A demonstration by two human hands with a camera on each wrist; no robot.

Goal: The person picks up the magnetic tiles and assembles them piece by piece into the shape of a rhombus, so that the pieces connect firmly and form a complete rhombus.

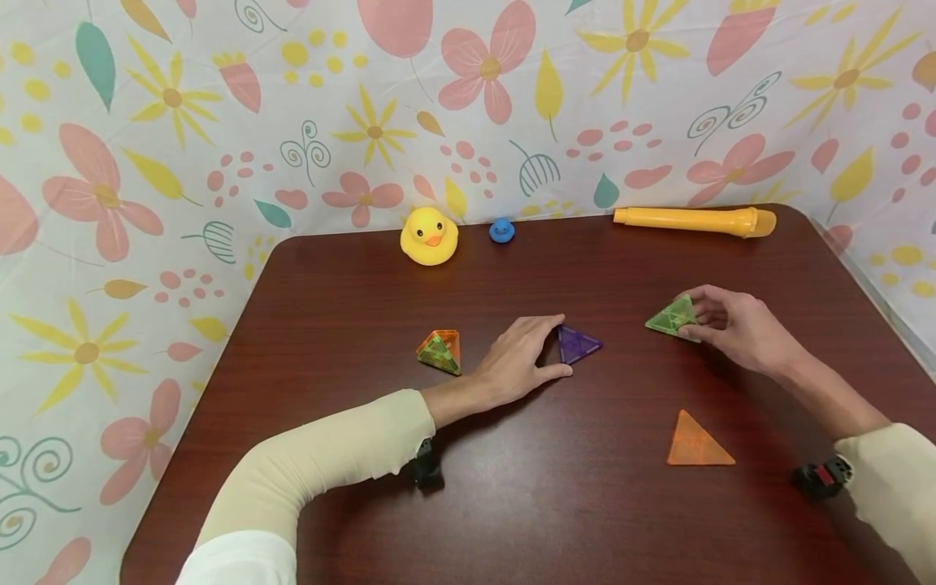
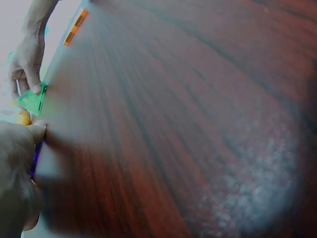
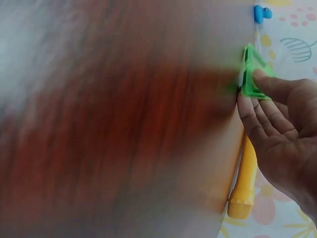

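Translucent green plastic triangle [image 1: 669,315] and translucent purple plastic triangle [image 1: 578,346] were held between thumb and fingers, the former by the right hand [image 1: 742,327] right of centre in the head view, the latter by the left hand [image 1: 515,360] near the centre, while a translucent orange plastic triangle [image 1: 696,445] lay at lower right.

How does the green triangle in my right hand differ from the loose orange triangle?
The green triangle is pinched in the right hand, while the orange triangle lies untouched on the table. The green triangle is tilted; the orange triangle lies flat. The green triangle is farther from you than the orange triangle. Both look see-through.
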